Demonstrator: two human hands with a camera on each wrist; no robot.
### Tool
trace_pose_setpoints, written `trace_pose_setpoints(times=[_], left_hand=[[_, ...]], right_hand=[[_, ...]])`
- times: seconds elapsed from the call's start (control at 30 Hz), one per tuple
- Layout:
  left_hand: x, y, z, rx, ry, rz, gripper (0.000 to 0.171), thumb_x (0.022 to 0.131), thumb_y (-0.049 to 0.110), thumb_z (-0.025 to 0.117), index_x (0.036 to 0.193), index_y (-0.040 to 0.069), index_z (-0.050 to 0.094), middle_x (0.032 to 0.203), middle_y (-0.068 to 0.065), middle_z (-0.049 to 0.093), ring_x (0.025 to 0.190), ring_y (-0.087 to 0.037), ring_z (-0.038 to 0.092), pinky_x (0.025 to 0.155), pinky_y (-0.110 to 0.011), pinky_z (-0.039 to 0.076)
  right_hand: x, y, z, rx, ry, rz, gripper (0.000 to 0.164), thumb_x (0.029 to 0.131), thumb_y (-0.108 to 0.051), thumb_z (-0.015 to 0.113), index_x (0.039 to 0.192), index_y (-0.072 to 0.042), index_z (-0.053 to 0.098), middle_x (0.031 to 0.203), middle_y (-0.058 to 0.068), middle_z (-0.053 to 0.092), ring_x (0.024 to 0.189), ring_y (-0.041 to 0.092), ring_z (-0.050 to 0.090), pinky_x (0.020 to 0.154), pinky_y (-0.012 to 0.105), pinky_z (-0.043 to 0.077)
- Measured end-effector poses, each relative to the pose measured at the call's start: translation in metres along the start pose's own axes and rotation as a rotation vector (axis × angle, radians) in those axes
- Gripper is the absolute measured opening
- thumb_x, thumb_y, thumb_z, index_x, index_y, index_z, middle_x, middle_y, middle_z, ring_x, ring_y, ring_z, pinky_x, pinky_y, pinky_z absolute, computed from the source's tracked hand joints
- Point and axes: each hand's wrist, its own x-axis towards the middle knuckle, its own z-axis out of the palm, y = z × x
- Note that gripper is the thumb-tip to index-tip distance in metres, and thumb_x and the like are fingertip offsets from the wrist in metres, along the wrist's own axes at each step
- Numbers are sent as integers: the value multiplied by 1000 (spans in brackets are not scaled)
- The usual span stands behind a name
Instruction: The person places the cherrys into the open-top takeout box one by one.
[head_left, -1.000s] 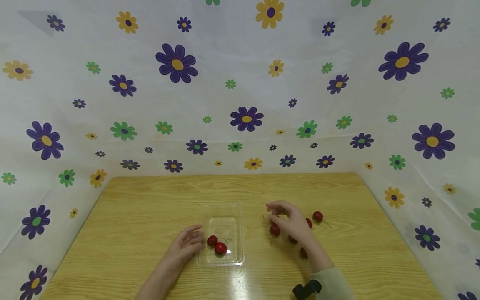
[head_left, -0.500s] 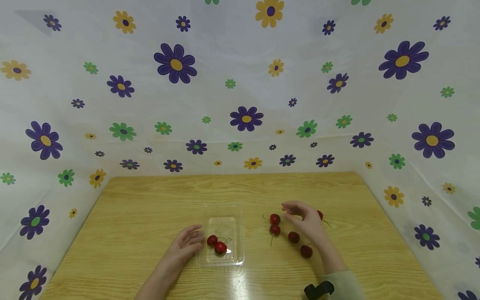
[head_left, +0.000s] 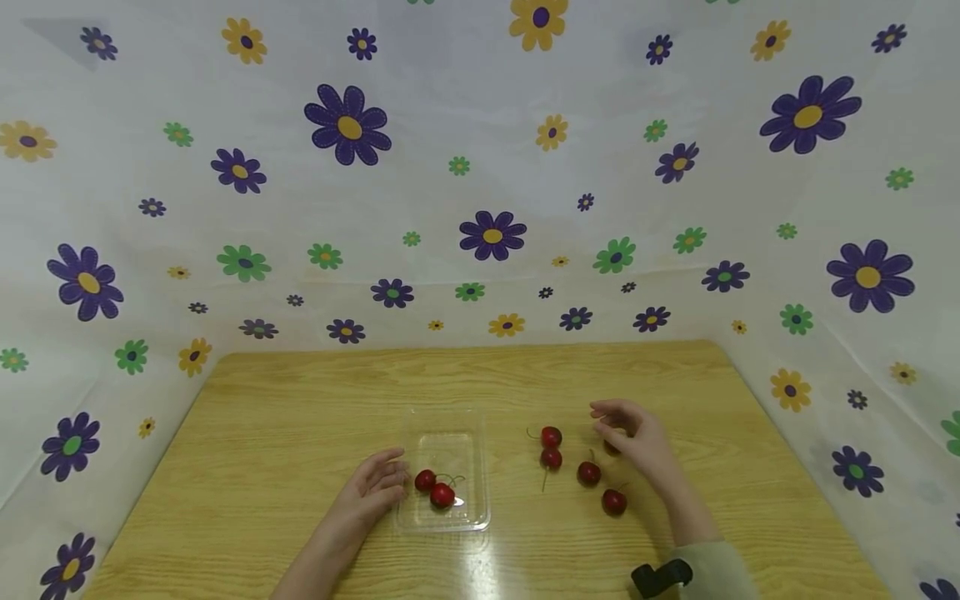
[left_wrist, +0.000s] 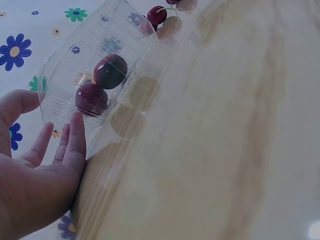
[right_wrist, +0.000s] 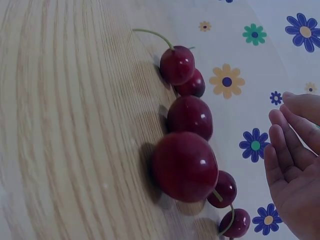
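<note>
A clear plastic tray (head_left: 480, 467) stands near the middle of the table with two dark red cherries (head_left: 442, 496) inside, stems attached. My left hand (head_left: 367, 487) lies along its left side, fingers relaxed, fingertips right at the wall. In the left wrist view the fingers (left_wrist: 76, 140) reach up to the plastic. To the right my right hand (head_left: 637, 437) hovers over the loose cherries, fingers gently bent, holding nothing. A cherry (head_left: 611, 444) below that hand is partly hidden by it. The right wrist view shows the fingers (right_wrist: 282, 160) beside a row of several cherries (right_wrist: 185, 167).
Between tray and right hand lie two touching cherries (head_left: 551, 458). Two more, a middle cherry (head_left: 588, 474) and a nearer cherry (head_left: 613, 502), sit left of the right forearm. The wooden table (head_left: 300, 400) is enclosed by a flower-printed cloth (head_left: 420, 200).
My right hand has moved rightward over the table, uncovering the cherries on the left and covering those at the far right. The left hand, tray and its two cherries stay put.
</note>
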Motion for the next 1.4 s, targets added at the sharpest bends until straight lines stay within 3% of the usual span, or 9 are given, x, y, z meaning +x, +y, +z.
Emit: trace_pose_setpoints(times=[0.1,0.2,0.77,1.07,1.4], left_hand=[[0,-1,-1,-3,-11,11,67,99,5,68,160,3,37,151,-16,50,126,-13,55,99,-21,53],[0,-2,-2,-3,-21,21,67,100,5,67,160,3,36,151,-15,50,126,-12,56,99,-21,53],[1,-3,-2,7,-7,0,68,99,5,69,159,4,38,151,-15,50,125,-10,57,99,-21,53],[0,-4,-4,5,-23,17,68,100,6,68,160,3,36,152,-15,50,125,-10,56,99,-21,53],[-1,-2,-3,9,-20,19,67,101,6,67,160,4,37,152,-16,49,126,-11,55,99,-21,53]], right_hand=[[1,3,-6,-41,6,23,28,100,-1,70,127,7,69,115,27,74,93,-7,63,82,17,53],[1,7,-10,-57,15,19,29,100,-3,69,127,7,69,115,26,74,93,-7,63,84,14,53],[0,16,-32,-63,71,29,31,100,-5,70,129,7,69,111,8,76,93,-8,61,84,10,51],[-5,29,-47,-59,96,66,35,102,-7,70,132,10,65,107,-20,72,94,-11,62,85,7,50],[-7,41,-58,-51,112,142,40,103,-11,70,135,11,63,103,-30,69,94,-14,62,86,5,48]])
